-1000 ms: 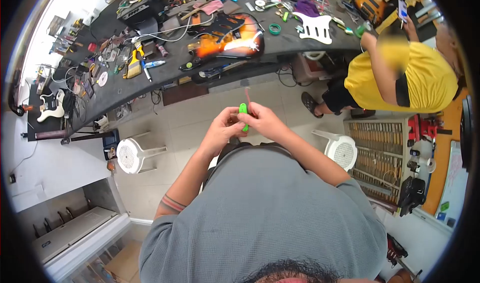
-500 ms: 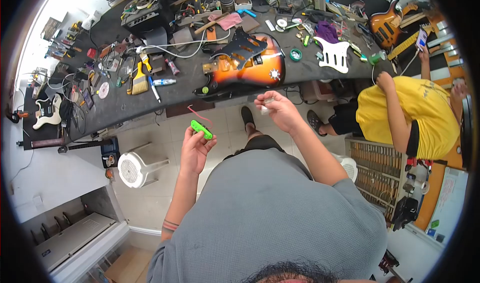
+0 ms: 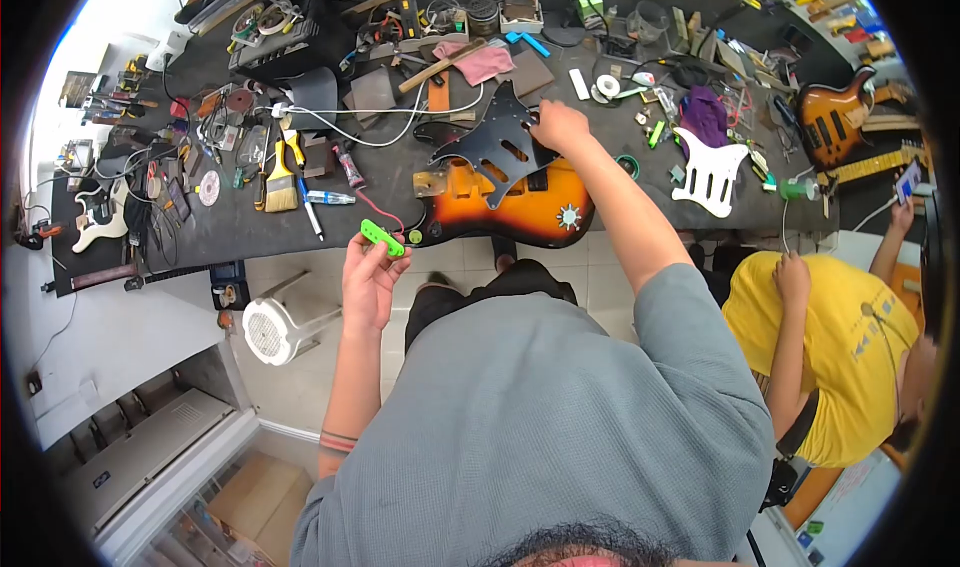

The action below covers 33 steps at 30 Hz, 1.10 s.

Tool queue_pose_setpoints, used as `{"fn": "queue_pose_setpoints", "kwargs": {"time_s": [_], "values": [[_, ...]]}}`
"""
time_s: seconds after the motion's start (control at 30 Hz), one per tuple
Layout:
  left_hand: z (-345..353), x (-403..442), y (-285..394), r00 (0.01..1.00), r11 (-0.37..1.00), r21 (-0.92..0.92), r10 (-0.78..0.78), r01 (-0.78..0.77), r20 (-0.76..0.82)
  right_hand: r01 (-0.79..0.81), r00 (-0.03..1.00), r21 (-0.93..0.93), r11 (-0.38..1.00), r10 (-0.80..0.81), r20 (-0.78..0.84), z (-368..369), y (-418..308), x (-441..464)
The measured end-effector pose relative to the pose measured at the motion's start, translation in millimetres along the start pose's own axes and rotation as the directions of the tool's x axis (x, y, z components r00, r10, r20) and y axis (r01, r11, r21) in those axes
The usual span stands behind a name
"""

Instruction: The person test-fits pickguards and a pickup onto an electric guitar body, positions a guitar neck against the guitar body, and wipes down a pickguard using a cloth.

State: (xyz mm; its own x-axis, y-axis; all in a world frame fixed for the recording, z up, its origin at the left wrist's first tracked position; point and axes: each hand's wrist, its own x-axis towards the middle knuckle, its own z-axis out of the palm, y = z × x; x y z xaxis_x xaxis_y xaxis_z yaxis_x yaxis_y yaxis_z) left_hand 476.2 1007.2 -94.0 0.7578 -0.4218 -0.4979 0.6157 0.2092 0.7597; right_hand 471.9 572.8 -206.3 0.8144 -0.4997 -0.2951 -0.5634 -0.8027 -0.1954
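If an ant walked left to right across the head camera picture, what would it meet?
White guitar body → shiny disc → paintbrush → green piece in the left hand → orange-and-black guitar body → white plate with slots → another orange-and-black guitar.

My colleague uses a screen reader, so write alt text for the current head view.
Left hand holds a small green part; right hand is at a black pickguard over a sunburst guitar body on a cluttered workbench. A co-worker in yellow is alongside.
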Motion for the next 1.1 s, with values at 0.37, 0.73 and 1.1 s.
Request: {"fn": "queue_pose_setpoints", "kwargs": {"time_s": [0.37,0.73,1.1], "values": [[-8,82,-11,0.995,0.996,0.024,-0.091,0.090,0.040,0.168,0.986,0.003,0.986,-0.168,0.005,1,16,-2],[31,135,-16,0.951,0.947,0.259,-0.242,0.189,0.191,0.018,0.992,0.316,0.949,0.022,-0.121,-45,15,-81],[98,149,-25,0.882,0.926,0.356,-0.270,0.128,0.386,-0.042,0.974,0.519,0.854,0.151,-0.169,-57,11,-135]]}}
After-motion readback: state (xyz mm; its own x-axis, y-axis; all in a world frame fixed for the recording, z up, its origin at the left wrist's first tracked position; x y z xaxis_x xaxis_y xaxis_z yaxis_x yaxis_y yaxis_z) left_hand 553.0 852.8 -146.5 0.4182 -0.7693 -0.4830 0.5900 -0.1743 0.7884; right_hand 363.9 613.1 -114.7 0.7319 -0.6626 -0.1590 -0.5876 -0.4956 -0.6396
